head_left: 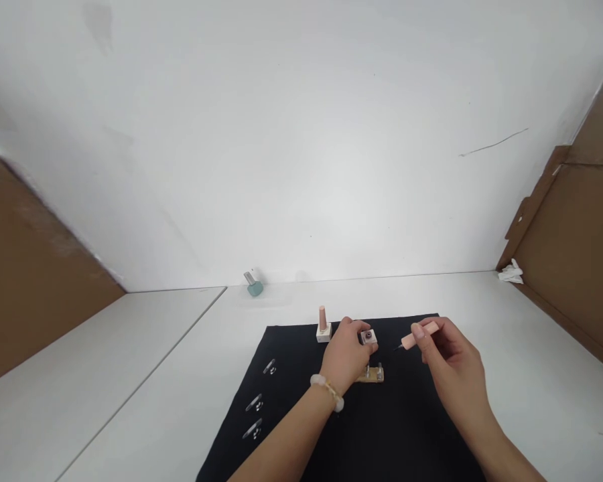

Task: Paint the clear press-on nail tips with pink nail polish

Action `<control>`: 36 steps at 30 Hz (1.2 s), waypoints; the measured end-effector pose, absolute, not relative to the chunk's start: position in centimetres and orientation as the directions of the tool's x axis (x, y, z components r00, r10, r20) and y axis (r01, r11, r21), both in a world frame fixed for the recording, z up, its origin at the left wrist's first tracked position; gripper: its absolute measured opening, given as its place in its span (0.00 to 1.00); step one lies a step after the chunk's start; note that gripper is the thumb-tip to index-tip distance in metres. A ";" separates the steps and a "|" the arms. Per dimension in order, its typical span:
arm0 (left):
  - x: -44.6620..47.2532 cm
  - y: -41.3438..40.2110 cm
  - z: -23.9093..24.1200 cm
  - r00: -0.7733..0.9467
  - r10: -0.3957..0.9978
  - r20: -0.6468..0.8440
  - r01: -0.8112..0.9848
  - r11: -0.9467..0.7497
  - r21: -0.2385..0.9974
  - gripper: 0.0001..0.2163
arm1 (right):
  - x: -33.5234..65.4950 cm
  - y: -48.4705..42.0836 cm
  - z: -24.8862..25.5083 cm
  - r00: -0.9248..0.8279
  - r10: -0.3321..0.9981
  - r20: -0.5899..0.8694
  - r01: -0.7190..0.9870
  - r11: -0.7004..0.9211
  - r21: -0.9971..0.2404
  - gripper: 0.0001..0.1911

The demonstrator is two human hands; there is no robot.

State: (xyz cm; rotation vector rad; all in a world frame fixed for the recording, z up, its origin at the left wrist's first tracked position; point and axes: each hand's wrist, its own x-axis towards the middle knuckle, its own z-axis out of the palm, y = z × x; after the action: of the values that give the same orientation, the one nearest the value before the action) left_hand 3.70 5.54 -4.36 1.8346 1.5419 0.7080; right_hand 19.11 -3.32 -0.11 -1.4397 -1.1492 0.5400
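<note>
My left hand [346, 358] is closed around a small white nail-polish bottle [368, 337] with a dark opening, holding it on a black mat [376, 428]. My right hand [449, 365] pinches a peach-coloured brush cap [419, 335] whose thin brush tip points left toward the bottle, a short gap away. A second small bottle with a peach cap [323, 325] stands just left of my left hand. A small wooden stand with metal pegs [372, 375] lies on the mat below the bottle.
Three clear nail tips [256, 405] lie in a column on the mat's left part. A teal bottle [254, 284] lies tipped by the white wall. Crumpled white tissue [510, 272] sits at the right, beside a brown cardboard panel [573, 254]. The table [130, 375] is white.
</note>
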 end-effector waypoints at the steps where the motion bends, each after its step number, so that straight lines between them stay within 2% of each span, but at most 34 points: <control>1: 3.8 5.7 -4.5 0.173 0.985 0.001 0.658 -0.116 0.744 0.10 | 19.1 -3.3 -0.1 0.410 0.868 0.281 0.340 0.140 -0.930 0.17; 5: 3.7 6.0 -4.5 0.199 0.980 0.010 0.675 -0.144 0.723 0.08 | 19.0 -3.4 -0.2 0.410 0.868 0.280 0.336 0.142 -0.931 0.18; 9: 3.4 4.7 -3.1 0.218 0.964 0.153 0.659 -0.261 0.706 0.09 | 18.9 -3.4 -0.3 0.424 0.851 0.310 0.318 0.181 -0.931 0.16; 12: 2.9 2.6 -1.8 0.254 0.922 0.290 0.621 -0.386 0.682 0.10 | 18.8 -3.8 -0.3 0.430 0.804 0.411 0.275 0.317 -0.908 0.12; 14: 2.4 1.2 -1.4 0.271 0.862 0.429 0.563 -0.504 0.655 0.11 | 18.7 -4.3 -0.3 0.400 0.760 0.512 0.259 0.442 -0.859 0.08; 16: 1.8 0.0 -1.4 0.267 0.820 0.506 0.519 -0.565 0.641 0.12 | 18.4 -4.9 -0.4 0.344 0.725 0.597 0.257 0.539 -0.802 0.05; 19: 1.1 -1.0 -1.9 0.235 0.831 0.504 0.504 -0.548 0.668 0.13 | 18.1 -5.6 -0.8 0.260 0.690 0.675 0.296 0.609 -0.736 0.06; 23: 0.6 -1.4 -2.8 0.195 0.845 0.499 0.474 -0.526 0.706 0.13 | 17.9 -5.7 -1.1 0.157 0.660 0.734 0.441 0.619 -0.650 0.06; 29: 0.4 -1.6 -3.1 0.220 0.808 0.547 0.415 -0.585 0.697 0.14 | 17.6 -5.1 -0.4 -0.009 0.568 0.823 0.644 0.633 -0.430 0.04; 36: 0.0 -1.7 -3.2 0.230 0.816 0.530 0.391 -0.576 0.718 0.17 | 17.6 -5.5 -0.4 -0.028 0.591 0.806 0.707 0.582 -0.402 0.06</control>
State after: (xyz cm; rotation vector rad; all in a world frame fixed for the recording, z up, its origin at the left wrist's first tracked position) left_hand 0.04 -1.67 -3.17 2.0727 1.1082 1.3040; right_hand 17.62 -5.55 -0.38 -1.0840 -1.7068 -0.1310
